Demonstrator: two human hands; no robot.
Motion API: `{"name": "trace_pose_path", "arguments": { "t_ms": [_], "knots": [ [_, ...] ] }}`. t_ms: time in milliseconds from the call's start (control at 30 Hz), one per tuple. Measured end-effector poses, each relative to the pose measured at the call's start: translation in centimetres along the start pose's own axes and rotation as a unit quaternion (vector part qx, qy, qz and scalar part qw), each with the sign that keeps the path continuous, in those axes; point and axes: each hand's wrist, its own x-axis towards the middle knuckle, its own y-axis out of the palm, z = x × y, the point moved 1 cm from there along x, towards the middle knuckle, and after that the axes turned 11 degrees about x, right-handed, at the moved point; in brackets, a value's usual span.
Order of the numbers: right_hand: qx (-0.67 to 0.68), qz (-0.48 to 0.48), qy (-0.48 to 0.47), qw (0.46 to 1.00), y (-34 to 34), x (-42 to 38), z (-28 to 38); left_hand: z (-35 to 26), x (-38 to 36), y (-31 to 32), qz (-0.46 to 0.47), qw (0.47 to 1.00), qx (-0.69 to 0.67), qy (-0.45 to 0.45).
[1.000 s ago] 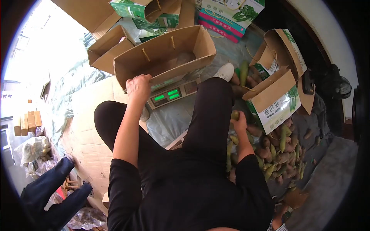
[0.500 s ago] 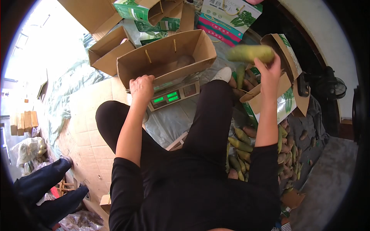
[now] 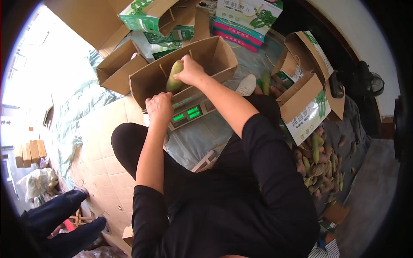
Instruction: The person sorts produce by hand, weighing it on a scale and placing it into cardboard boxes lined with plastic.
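Observation:
My right hand [image 3: 192,71] is closed round a long green radish [image 3: 174,78], which it holds tilted inside an open cardboard box [image 3: 145,86]. Cord handles hang on the box's inner wall. My left hand [image 3: 159,108] grips the near rim of this box at its left part. Under the box is a digital scale [image 3: 188,114] with lit green figures, too small to read. My right hand and forearm hide part of the box's inside.
Printed cartons [image 3: 150,17] stand at the back, beside a stacked white and pink box [image 3: 238,32]. To the right are an open radish carton [image 3: 303,109], a heap of radishes [image 3: 318,163] and a small fan [image 3: 375,84]. Another person's legs [image 3: 60,206] show at lower left.
My right hand has carried the radish from above the right-hand carton leftward and into the box on the scale. My left hand has stayed on the box rim.

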Motion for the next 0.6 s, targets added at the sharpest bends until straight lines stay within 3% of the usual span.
{"name": "trace_pose_path", "arguments": {
  "t_ms": [67, 133, 300, 367, 433, 600],
  "knots": [
    [-0.002, 0.004, 0.058, 0.998, 0.4, 0.6, -0.9, 0.0, 0.0, 0.0, -0.004, 1.000, -0.010, 0.002],
    [-0.080, 0.052, -0.007, 0.995, -1.1, 0.6, -1.1, 0.1, 0.2, 0.3, 0.002, 1.000, -0.009, -0.003],
    [0.084, 0.053, -0.159, 0.982, -8.3, 0.4, -3.0, 0.0, 0.5, 0.2, 0.035, 0.999, 0.016, -0.010],
    [0.174, 0.073, -0.093, 0.977, -12.5, -1.6, -3.9, -0.2, 0.5, -0.2, 0.060, 0.998, 0.012, -0.017],
    [0.173, 0.022, -0.072, 0.982, -16.8, -5.5, -4.5, -0.1, 0.6, 0.0, 0.064, 0.998, 0.006, -0.012],
    [0.235, -0.086, 0.076, 0.965, -19.6, -11.0, -17.1, -0.6, 0.6, -0.8, 0.081, 0.997, 0.005, -0.009]
  ]
}}
